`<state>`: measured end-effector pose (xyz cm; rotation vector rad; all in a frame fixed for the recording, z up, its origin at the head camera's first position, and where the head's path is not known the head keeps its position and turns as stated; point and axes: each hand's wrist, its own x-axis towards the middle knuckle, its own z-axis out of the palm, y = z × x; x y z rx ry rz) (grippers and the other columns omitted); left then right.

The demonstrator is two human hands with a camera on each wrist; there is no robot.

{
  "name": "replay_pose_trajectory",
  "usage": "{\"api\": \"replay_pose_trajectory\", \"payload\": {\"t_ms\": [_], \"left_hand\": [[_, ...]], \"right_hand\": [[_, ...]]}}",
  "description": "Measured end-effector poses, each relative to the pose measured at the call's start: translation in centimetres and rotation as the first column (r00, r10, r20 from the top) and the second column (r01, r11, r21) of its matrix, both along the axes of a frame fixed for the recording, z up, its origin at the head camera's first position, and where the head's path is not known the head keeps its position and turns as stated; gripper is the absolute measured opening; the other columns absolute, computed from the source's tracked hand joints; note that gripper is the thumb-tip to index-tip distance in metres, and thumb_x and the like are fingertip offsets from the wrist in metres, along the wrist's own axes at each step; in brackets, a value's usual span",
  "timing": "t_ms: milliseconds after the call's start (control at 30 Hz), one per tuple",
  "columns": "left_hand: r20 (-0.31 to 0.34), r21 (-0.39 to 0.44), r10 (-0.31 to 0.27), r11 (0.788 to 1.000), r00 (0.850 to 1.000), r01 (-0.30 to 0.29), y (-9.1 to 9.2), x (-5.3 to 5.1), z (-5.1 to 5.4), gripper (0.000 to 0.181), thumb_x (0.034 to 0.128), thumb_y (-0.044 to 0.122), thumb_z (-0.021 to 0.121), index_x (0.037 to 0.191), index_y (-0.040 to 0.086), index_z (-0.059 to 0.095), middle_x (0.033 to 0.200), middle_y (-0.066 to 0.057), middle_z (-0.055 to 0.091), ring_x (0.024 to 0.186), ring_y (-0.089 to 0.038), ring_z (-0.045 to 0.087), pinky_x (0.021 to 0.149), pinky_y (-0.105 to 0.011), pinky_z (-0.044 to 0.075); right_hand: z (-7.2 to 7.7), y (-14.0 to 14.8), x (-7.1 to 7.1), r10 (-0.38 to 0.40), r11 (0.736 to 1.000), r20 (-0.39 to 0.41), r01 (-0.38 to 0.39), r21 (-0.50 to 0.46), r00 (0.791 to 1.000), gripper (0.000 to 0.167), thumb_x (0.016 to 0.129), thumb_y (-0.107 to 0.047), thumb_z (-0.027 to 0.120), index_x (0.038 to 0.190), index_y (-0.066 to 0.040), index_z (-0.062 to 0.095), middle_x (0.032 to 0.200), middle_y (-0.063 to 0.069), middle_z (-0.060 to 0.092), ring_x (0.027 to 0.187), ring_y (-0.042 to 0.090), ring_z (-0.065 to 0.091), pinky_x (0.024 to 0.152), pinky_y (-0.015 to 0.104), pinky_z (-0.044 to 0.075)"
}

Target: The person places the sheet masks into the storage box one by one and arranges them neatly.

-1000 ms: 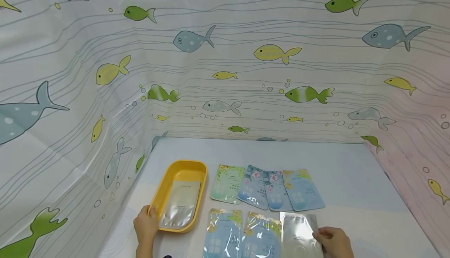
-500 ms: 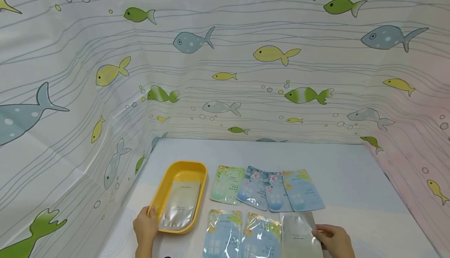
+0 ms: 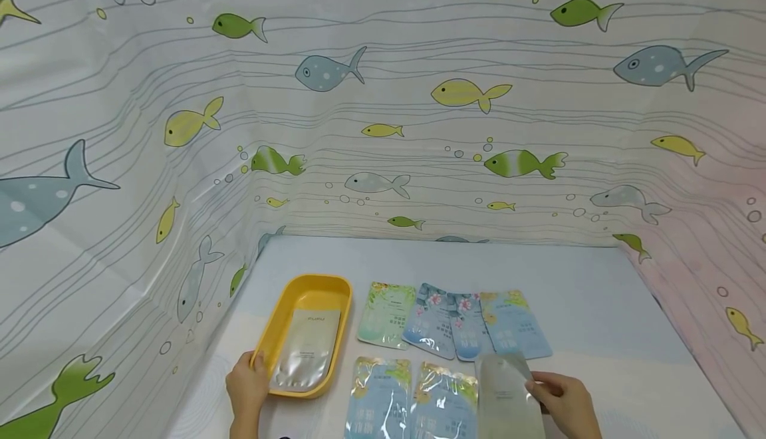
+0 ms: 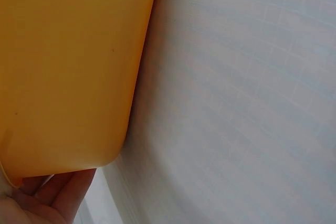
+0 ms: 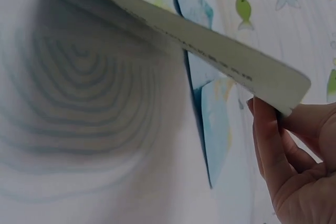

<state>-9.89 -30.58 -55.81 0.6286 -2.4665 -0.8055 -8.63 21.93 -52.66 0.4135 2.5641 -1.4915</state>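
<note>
My left hand [image 3: 248, 386] grips the near left rim of a yellow tray [image 3: 345, 336]. In the left wrist view its fingers [image 4: 71, 192] reach under the rim against the tray's outer wall. A silver face mask packet [image 3: 308, 346] lies inside the tray. On the right, my right hand [image 3: 565, 399] pinches another silver face mask packet [image 3: 509, 402] by its right edge. The right wrist view shows this packet [image 5: 231, 59] lifted and tilted off the table, thumb and fingers at one corner.
Two blue packets, one left [image 3: 378, 399] and one right [image 3: 445, 402], lie beside the held one. Behind them lie a green packet [image 3: 387, 316] and several overlapping blue packets [image 3: 514, 326]. Fish-patterned curtains [image 3: 383, 153] enclose the table [image 3: 586, 299] at the back and sides.
The right hand has raised the silver packet from the table and tilted it; its top edge now overlaps the back row. The left hand and tray stay in place.
</note>
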Motion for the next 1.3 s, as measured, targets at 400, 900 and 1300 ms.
{"api": "replay_pose_trajectory", "payload": {"t_ms": [400, 900, 1300], "left_hand": [[-0.019, 0.001, 0.003, 1.0, 1.0, -0.003, -0.1, 0.0, -0.2, 0.022, 0.0901, 0.006, 0.053, 0.096, -0.014, 0.06, 0.087, -0.034, 0.063, 0.076, -0.054, 0.057, 0.069, -0.059, 0.04], [-0.007, 0.006, 0.004, 1.0, 1.0, -0.004, 0.0, 0.2, -0.2, 0.021, 0.0902, 0.005, 0.053, 0.095, -0.014, 0.06, 0.087, -0.033, 0.063, 0.075, -0.054, 0.056, 0.069, -0.058, 0.039], [-0.02, 0.004, -0.007, 1.0, 1.0, 0.007, 0.0, 0.0, -0.2, 0.021, 0.09, 0.005, 0.052, 0.095, -0.015, 0.06, 0.088, -0.034, 0.063, 0.078, -0.055, 0.056, 0.071, -0.06, 0.04]], "right_hand": [[2.3, -0.4, -0.5, 0.014, 0.999, -0.044, -0.012, 0.042, 0.999, 0.032, 0.085, -0.01, 0.067, 0.111, 0.009, 0.064, 0.081, 0.015, 0.071, 0.059, 0.018, 0.067, 0.057, 0.031, 0.054], [3.6, -2.6, -1.4, 0.059, 0.998, -0.132, -0.056, 0.021, 0.99, 0.029, 0.083, -0.009, 0.069, 0.106, 0.007, 0.067, 0.08, 0.014, 0.071, 0.057, 0.014, 0.065, 0.054, 0.027, 0.053], [3.9, -3.9, -2.2, 0.065, 0.997, -0.167, -0.071, -0.028, 0.984, 0.028, 0.082, -0.007, 0.07, 0.106, 0.008, 0.066, 0.081, 0.014, 0.071, 0.058, 0.013, 0.065, 0.055, 0.025, 0.053]]}}
